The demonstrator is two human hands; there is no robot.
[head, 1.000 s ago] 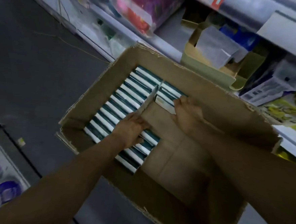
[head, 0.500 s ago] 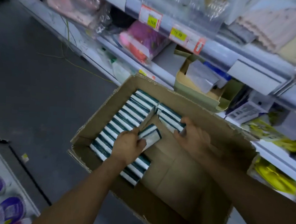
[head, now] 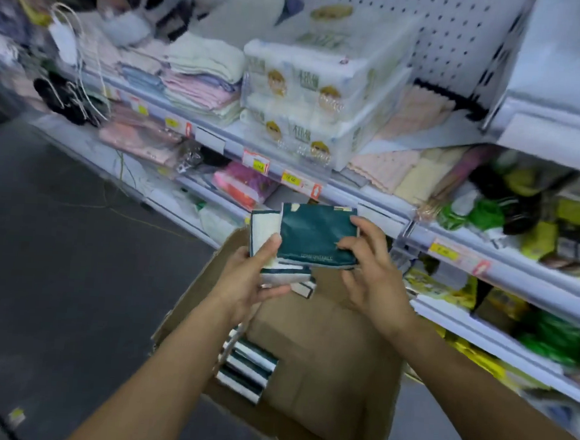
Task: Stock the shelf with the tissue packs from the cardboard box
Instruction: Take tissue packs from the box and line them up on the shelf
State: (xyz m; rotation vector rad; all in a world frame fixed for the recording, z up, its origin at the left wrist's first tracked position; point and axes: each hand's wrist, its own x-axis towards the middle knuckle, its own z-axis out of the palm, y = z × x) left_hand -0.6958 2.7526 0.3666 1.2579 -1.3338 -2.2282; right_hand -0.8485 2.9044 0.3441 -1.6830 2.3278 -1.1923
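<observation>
Both hands are raised above the cardboard box (head: 322, 376), in front of the shelf (head: 352, 193). My left hand (head: 246, 282) grips a small stack of white-and-teal tissue packs (head: 264, 228) from below, thumb on their front. My right hand (head: 371, 270) pinches the right end of a dark teal tissue pack (head: 315, 235), which lies against the left hand's stack. More tissue packs (head: 247, 371) stand in a row along the box's left side; the box's right half shows bare cardboard.
The shelf holds large white tissue bundles (head: 303, 100), folded towels (head: 202, 76) to their left and beige cloths (head: 398, 165) to their right. Lower shelves at right carry yellow and green goods (head: 539, 216). Dark floor (head: 57, 238) lies to the left.
Both hands have lifted out of the box with tissue packs and come together at shelf height. The view has tilted up from the box to the shelves.
</observation>
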